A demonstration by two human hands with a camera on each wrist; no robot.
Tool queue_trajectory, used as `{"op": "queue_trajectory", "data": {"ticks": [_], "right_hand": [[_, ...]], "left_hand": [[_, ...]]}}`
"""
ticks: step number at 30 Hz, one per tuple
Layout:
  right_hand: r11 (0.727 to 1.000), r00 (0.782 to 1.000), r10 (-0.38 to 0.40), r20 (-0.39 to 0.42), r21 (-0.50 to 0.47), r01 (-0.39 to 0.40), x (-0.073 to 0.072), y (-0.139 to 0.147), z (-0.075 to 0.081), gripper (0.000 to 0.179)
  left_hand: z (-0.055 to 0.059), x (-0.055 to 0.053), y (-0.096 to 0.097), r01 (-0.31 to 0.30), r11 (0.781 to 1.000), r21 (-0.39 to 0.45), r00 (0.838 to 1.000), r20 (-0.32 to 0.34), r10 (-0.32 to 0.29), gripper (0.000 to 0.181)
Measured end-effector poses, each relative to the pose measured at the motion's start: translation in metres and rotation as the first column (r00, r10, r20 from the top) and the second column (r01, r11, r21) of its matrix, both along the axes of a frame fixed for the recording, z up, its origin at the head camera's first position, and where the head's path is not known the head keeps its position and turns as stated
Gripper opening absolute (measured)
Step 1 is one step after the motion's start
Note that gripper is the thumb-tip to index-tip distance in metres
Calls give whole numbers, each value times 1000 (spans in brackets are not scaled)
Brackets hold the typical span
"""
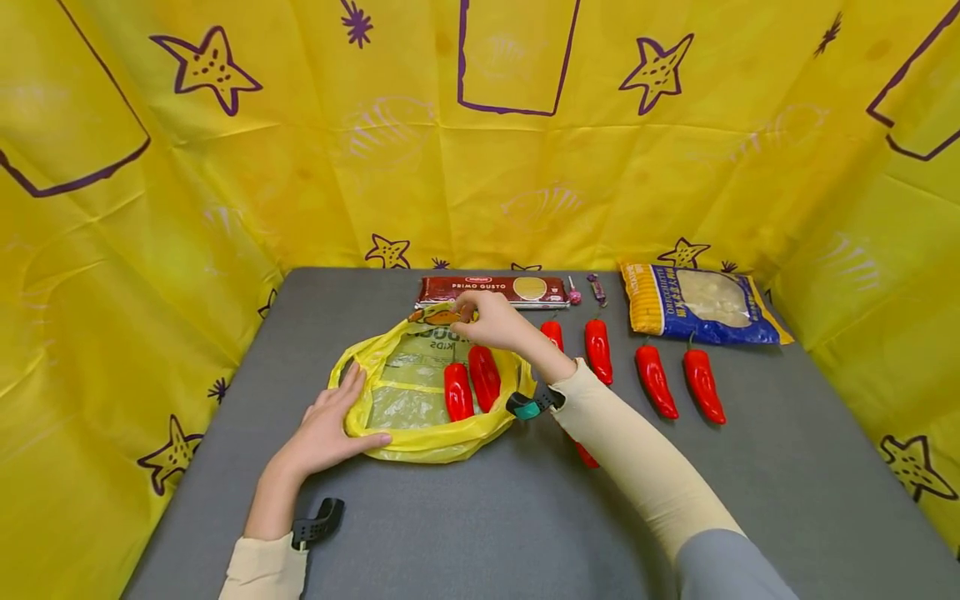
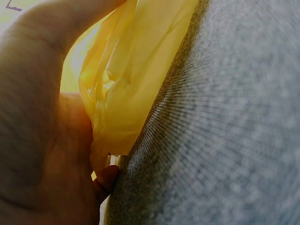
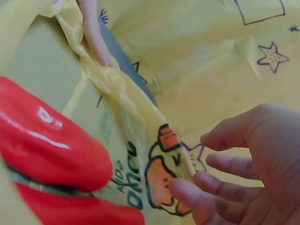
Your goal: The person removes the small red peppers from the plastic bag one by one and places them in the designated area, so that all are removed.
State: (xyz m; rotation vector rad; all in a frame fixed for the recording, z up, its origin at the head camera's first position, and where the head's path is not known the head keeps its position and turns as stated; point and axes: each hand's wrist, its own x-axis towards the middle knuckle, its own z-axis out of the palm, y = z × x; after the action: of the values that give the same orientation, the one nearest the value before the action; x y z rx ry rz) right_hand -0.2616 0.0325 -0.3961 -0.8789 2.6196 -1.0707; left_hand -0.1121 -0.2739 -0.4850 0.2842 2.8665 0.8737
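Note:
A yellow plastic bag (image 1: 431,446) lies with its mouth spread wide and holds two red peppers (image 1: 459,392). Along its left and front rim rests my left hand (image 1: 326,425), thumb and fingers spread against the plastic. My right hand (image 1: 491,321) is at the far rim, beside the printed orange cartoon (image 3: 161,183). In the right wrist view its fingers are loosely bent, with a gap to the thumb, and the fingertips reach the bag's edge. Right of the bag lie several more red peppers (image 1: 655,382), some partly hidden by my right arm.
Behind the bag lies a dark red packet (image 1: 495,292) marked Primo Gusto. Next to it are a lollipop (image 1: 574,294) and a small wrapped candy (image 1: 597,289). A blue and yellow pasta bag (image 1: 705,304) is at the back right. Yellow printed cloth (image 1: 480,167) surrounds the grey table (image 1: 480,533).

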Motion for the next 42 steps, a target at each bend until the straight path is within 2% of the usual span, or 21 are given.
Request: {"op": "queue_trajectory", "data": {"ticks": [3, 6, 12, 17, 21, 25, 28, 30, 34, 39, 42], "right_hand": [[999, 999, 33, 28, 40, -34, -5, -9, -5, 30], [989, 992, 71, 103, 124, -84, -6, -16, -7, 27], [926, 959, 97, 268, 329, -185, 1, -26, -6, 30], [904, 943, 100, 317, 368, -219, 8, -31, -5, 38], [885, 945, 122, 303, 398, -242, 12, -35, -8, 34], [867, 964, 161, 210, 436, -239, 14, -42, -16, 27], [868, 971, 193, 140, 438, -236, 14, -47, -24, 27], [874, 971, 204, 122, 424, -237, 15, -49, -27, 28], [874, 970, 210, 122, 422, -242, 16, -48, -28, 38], [858, 968, 205, 143, 449, -248, 20, -46, -26, 55], [857, 968, 209, 140, 451, -250, 23, -46, -25, 56]], "left_hand": [[1, 0, 0, -2, 1000, 5, 1000, 4, 2, 120], [1, 0, 1, -4, 1000, 9, 1000, 10, 4, 120], [1, 0, -1, -9, 1000, 13, 1000, 10, 9, 120], [0, 0, -2, -6, 1000, 7, 1000, 3, 6, 120], [0, 0, -2, -3, 1000, 4, 1000, -2, 3, 120], [0, 0, -2, -4, 1000, 2, 1000, -4, 4, 120], [0, 0, -1, -4, 1000, 2, 1000, -3, 4, 119], [0, 0, 0, -2, 1000, 5, 1000, -1, 2, 119], [1, 0, 1, -2, 1000, 12, 1000, 7, 2, 119], [2, 2, 2, -8, 1000, 15, 1000, 8, 8, 120], [2, 2, 1, -10, 1000, 12, 1000, 5, 10, 119]]}}
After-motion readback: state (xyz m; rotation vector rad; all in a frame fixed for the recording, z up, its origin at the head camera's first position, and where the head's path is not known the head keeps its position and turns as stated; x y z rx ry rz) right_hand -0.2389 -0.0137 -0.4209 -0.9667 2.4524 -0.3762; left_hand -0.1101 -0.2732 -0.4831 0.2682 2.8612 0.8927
